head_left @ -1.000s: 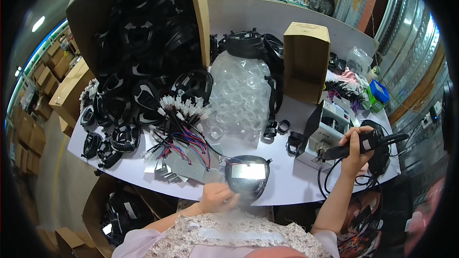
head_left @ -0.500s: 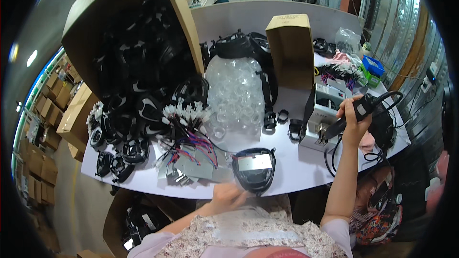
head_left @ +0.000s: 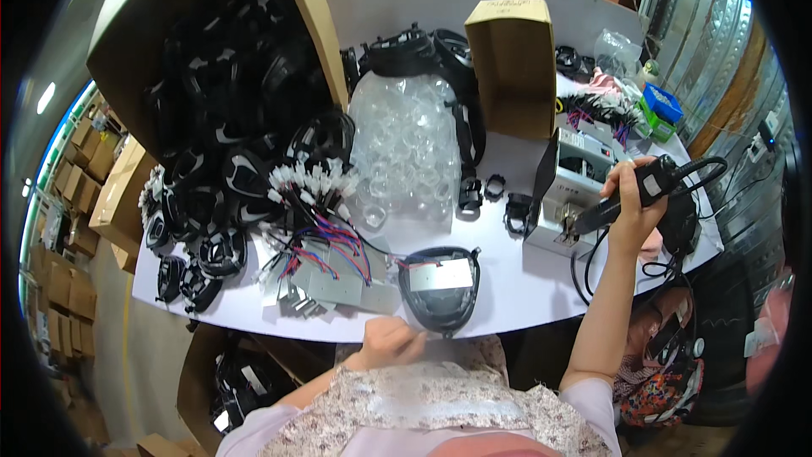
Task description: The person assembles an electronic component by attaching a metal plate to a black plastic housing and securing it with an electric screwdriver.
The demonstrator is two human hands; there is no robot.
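- Since the earlier frame, the left hand [head_left: 392, 341] has been drawn slightly back from the black, rounded plastic housing [head_left: 440, 306]; its fingers are curled, and whether anything is gripped cannot be told.
- The housing is laid near the front edge of the white table [head_left: 507, 311], a rectangular silver plate [head_left: 440, 275] set across it.
- A black, corded cylindrical tool [head_left: 599, 215] is gripped in the right hand [head_left: 633, 207], its tip held at the grey metal box [head_left: 562, 190].

Our white table [head_left: 503, 305] bears a black housing [head_left: 440, 306] just beyond our left hand [head_left: 391, 342], a grey box [head_left: 543, 239] beside our right hand [head_left: 634, 203].
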